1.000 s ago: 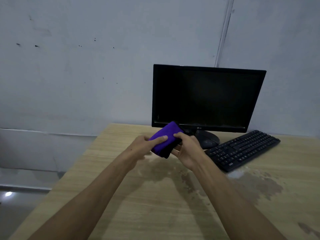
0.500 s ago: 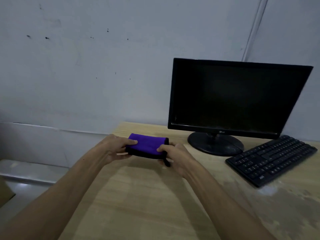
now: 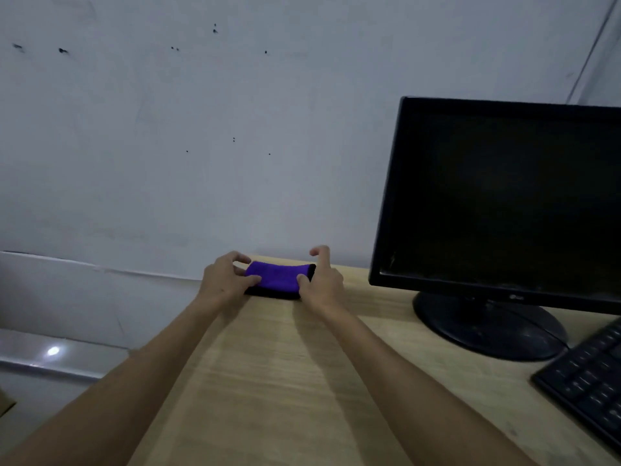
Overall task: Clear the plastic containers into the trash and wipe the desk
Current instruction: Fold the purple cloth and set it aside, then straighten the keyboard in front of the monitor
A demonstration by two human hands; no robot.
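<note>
Folded purple cloth [image 3: 274, 276], black underside showing, down flat at the far left corner of the desk [image 3: 268, 381], close to the back edge by the wall [image 3: 168, 163]. Held at both ends: left hand [image 3: 225, 280] on the left end, thumb laid over the top and fingers curled round the far side; right hand [image 3: 321, 282] on the right end, thumb pressed onto the top, fingers partly raised and only loosely bent, so a light hold rather than a firm clamp. No plastic containers anywhere in view, no trash bin either. Judged as the wiping part of the task, with the cloth set at a corner as a starting point. Next move likely calls for flattening a palm onto the cloth and drawing it across the bare wood with even pressure. Off to the right, a dark monitor [image 3: 504, 203] on its round stand [image 3: 490, 331] and a black keyboard [image 3: 591, 381], both to be wiped around or shifted.
</note>
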